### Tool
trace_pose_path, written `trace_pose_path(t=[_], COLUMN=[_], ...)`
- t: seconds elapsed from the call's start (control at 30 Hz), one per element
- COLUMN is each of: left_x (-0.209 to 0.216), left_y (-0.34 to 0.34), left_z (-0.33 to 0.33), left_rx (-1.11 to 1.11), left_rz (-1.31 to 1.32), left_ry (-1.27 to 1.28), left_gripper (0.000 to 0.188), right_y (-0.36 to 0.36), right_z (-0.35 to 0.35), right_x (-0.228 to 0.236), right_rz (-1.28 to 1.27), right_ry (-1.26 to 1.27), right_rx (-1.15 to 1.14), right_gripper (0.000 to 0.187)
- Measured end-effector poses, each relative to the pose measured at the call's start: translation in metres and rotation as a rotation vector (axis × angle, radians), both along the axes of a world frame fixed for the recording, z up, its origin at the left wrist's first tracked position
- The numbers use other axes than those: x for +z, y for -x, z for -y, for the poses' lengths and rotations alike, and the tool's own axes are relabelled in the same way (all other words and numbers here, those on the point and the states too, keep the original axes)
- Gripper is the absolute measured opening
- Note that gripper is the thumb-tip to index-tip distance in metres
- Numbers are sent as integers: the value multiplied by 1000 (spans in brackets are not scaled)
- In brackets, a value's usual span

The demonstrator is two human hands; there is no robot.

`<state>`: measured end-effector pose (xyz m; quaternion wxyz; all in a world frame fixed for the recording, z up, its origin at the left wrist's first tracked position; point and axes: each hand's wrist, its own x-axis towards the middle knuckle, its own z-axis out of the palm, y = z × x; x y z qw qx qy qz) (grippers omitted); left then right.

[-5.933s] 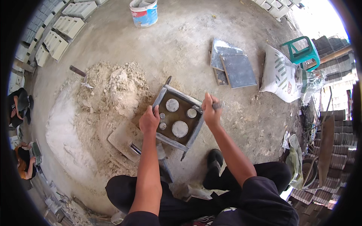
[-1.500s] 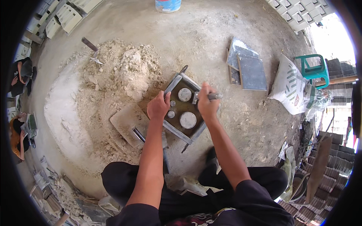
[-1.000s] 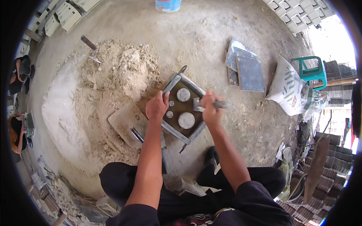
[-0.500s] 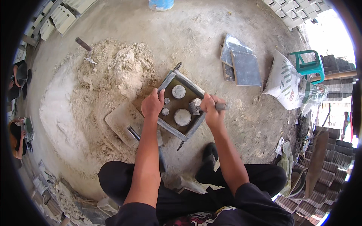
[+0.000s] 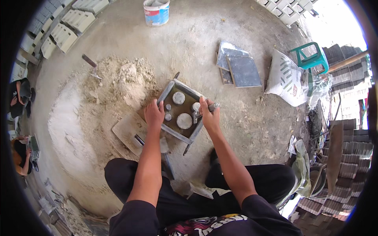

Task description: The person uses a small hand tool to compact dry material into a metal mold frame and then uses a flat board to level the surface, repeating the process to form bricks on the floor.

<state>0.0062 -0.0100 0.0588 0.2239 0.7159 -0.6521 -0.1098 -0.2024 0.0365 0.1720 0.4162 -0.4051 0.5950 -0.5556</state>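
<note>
A square metal mould frame [image 5: 177, 135] with lug handles at opposite corners lies on the floor in front of me. Inside it, pale round discs stand in a brown bed: a big disc [image 5: 184, 121], another big disc [image 5: 178, 98], a third at the right side and two small ones at the left. My left hand [image 5: 154, 114] is closed over the frame's left edge. With my right hand [image 5: 210, 118] I grip a hammer [image 5: 214, 106] at the right edge; its head hangs inside the frame, beside the right-hand disc. My fingers partly hide the hammer.
A sand heap [image 5: 130, 78] with a trowel [image 5: 89, 61] in it lies left. A flat board [image 5: 128, 129] and a dark-handled tool [image 5: 167, 157] are near my knees. Dark plates [image 5: 244, 70], a white sack [image 5: 283, 80], a green stool [image 5: 313, 59] and a bucket [image 5: 156, 13] stand beyond. Two people sit far left.
The hammer has turned in my right hand, its head now close against the inside of the right edge. My left hand stays on the frame. The whole view has shifted, showing more of the bucket.
</note>
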Motion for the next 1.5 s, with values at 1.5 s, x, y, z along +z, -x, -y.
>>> trace_pose_path(t=[1.5], left_x=[-7], left_y=[74], left_z=[-44], left_rx=[1050], left_rz=[-635], left_ry=[-274], left_gripper=[93], right_y=[47], right_z=[42], right_x=[7], right_rz=[-94], right_ry=[135], right_rx=[34], right_gripper=[41])
